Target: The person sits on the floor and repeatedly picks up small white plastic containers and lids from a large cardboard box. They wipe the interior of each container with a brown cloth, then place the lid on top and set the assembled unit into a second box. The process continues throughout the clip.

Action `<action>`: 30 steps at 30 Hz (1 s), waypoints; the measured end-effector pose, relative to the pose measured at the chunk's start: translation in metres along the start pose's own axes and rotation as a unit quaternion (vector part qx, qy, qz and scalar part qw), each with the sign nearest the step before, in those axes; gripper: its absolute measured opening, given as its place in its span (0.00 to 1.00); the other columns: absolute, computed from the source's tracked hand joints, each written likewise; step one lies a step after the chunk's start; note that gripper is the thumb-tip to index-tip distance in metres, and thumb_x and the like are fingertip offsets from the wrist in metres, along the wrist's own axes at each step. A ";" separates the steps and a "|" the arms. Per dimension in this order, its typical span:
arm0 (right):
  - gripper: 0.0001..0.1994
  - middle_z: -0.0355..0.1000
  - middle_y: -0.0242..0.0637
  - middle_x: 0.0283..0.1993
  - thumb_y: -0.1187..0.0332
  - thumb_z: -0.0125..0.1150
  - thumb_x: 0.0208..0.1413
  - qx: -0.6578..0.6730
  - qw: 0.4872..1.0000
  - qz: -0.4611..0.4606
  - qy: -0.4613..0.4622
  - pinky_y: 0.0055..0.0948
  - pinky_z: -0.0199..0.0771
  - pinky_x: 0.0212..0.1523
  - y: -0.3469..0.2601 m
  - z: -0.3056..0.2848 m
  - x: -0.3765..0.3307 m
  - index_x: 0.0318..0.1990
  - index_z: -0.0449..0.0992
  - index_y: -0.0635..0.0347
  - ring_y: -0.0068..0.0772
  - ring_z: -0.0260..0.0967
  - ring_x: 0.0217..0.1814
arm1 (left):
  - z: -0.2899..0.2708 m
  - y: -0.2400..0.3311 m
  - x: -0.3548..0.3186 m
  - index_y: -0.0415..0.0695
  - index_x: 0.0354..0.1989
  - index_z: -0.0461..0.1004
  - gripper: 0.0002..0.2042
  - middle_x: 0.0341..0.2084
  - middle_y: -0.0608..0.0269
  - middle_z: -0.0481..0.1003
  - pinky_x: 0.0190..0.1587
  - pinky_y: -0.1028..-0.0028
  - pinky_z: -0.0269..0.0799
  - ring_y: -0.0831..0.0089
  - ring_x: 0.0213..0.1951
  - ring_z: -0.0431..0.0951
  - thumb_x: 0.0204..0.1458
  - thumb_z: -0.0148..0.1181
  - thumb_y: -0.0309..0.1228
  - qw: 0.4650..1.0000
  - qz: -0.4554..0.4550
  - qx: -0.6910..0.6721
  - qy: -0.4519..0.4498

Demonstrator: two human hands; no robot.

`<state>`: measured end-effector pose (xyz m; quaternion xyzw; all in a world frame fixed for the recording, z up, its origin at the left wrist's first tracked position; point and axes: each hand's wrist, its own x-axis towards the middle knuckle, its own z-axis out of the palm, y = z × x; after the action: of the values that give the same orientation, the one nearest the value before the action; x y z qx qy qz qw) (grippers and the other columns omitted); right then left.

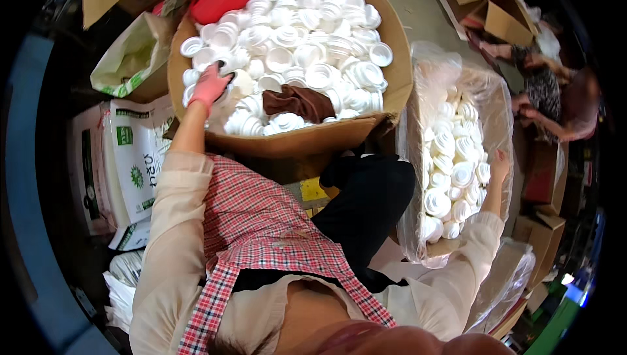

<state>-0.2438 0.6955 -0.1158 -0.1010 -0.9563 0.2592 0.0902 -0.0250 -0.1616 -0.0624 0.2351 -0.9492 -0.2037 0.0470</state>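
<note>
Checked apron (258,208) lies nearest you. Beyond: carton (297,142); rightward, lined box (486,87), long axis running away. Your right hand (501,167) is at the lined box's right edge; your left hand (210,87), fingers bent, is nearer the carton's white caps (320,76), which spread rightward from it. Grips: cannot tell.

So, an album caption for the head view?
Left hand among white plastic lids in a cardboard box, right hand at a plastic-lined box.

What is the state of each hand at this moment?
Left hand: at the white pieces; whether gripping cannot be told.
Right hand: beside the plastic-lined box; open or closed cannot be told.
</note>
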 end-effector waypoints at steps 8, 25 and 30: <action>0.12 0.77 0.42 0.40 0.68 0.57 0.57 0.134 0.913 -0.306 -0.232 0.29 0.72 0.45 -0.405 0.025 -0.135 0.44 0.76 0.66 0.32 0.74 0.40 | 0.029 0.050 -0.003 0.44 0.51 0.67 0.30 0.50 0.55 0.72 0.54 0.51 0.64 0.59 0.55 0.68 0.45 0.63 0.51 0.959 -0.092 0.245 -0.112; 0.16 0.73 0.39 0.49 0.70 0.64 0.52 0.320 0.748 -0.542 -0.213 0.33 0.70 0.49 -0.592 0.118 -0.253 0.49 0.73 0.58 0.39 0.71 0.49 | -0.047 0.083 -0.053 0.45 0.63 0.56 0.39 0.59 0.50 0.63 0.60 0.47 0.61 0.57 0.59 0.65 0.52 0.49 0.62 0.378 0.025 -0.906 -0.190; 0.22 0.75 0.48 0.43 0.56 0.64 0.49 -0.026 0.928 -0.326 -0.180 0.40 0.72 0.45 -0.522 0.167 -0.180 0.45 0.74 0.64 0.48 0.73 0.46 | -0.039 0.083 -0.042 0.43 0.44 0.76 0.22 0.42 0.58 0.77 0.60 0.65 0.61 0.69 0.46 0.77 0.44 0.67 0.44 0.912 0.261 -0.095 0.303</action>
<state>-0.1849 0.1311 -0.0107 0.2627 -0.9430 0.2043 -0.0069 -0.0161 -0.0897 0.0070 0.0240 -0.8930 -0.1921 0.4063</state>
